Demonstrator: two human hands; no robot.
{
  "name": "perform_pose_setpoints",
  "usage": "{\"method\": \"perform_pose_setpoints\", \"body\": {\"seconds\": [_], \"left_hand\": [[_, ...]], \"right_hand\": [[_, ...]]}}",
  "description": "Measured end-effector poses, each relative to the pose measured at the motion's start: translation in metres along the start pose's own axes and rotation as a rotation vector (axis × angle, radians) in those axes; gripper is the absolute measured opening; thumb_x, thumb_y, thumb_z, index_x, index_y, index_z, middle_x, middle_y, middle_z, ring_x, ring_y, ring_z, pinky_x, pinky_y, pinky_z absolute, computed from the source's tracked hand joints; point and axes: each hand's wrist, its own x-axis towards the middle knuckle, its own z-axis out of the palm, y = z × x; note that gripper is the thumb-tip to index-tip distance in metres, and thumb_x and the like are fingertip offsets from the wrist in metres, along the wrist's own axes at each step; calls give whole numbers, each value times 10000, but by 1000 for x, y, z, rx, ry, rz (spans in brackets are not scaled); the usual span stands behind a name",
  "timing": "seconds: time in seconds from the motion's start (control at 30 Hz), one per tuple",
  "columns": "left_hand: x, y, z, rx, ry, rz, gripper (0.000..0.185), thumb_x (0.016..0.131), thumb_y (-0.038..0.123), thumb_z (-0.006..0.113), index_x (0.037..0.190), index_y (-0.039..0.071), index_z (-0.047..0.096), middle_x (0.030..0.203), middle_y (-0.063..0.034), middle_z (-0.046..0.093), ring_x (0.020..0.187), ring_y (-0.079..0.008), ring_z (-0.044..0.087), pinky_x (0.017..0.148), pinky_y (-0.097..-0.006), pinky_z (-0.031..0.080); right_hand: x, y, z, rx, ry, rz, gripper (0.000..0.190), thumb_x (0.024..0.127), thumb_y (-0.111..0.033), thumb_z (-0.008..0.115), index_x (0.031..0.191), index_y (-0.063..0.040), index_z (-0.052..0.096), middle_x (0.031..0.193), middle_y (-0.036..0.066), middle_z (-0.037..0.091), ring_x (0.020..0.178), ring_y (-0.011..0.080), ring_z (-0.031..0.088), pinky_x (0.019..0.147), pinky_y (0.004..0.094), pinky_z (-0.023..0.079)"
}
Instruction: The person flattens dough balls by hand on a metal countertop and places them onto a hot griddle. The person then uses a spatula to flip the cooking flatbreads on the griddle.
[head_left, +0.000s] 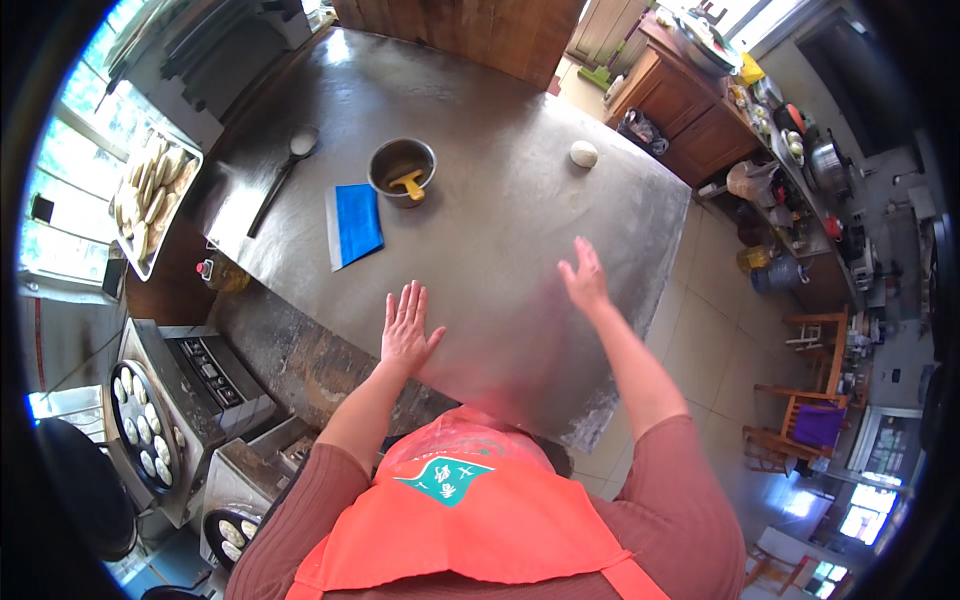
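Note:
My left hand (407, 334) is over the near left part of a metal-topped worktable (480, 240), palm down, with its thumb spread. My right hand (587, 279) is farther right, fingers apart and holding nothing. Whether either palm touches the surface I cannot tell. Beyond my right hand, a pale dough ball (583, 154) rests near the table's right edge. A steel bowl (379, 180) stands farther back, with a yellow-handled tool (409, 184) inside. Beside it lies a flat blue piece with a white edge (358, 225).
A long-handled ladle (271, 193) with white contents lies at the table's left. A tray of flatbreads (154, 195) stands beyond that edge, above an oil bottle (223, 274). Round pans (139, 424) with dough pieces are lower left. Wooden chairs (806, 424) stand right.

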Motion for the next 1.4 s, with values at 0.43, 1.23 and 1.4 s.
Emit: {"method": "perform_pose_setpoints", "body": {"seconds": [0.43, 1.23, 1.4], "left_hand": [[30, 3, -3, 22, -91, -73, 918, 898, 550, 545, 1576, 20, 224, 1662, -136, 183, 1549, -260, 128, 1256, -510, 32], [-13, 29, 1, -39, -51, 591, 972, 894, 650, 536, 1559, 2, 248, 1640, -215, 196, 1540, -326, 136, 1250, -493, 95], [-16, 43, 10, -35, -31, 620, 1031, 871, 692, 549, 1577, 19, 214, 1644, -215, 185, 1540, -354, 121, 1249, -499, 77]], "right_hand": [[305, 74, 38, -476, 6, 9, 676, 945, -345, 620, 1540, -155, 363, 1606, 138, 317, 1456, 421, 299, 1214, 452, 264], [-232, -208, 65, 396, 254, 429, 367, 1039, -255, 521, 1295, 1, 580, 1153, 173, 567, 973, 284, 610, 887, 383, 510], [-288, -190, 52, 270, 212, 421, 319, 1037, -254, 531, 1185, 8, 637, 1092, 154, 593, 948, 269, 624, 878, 375, 516]]}}
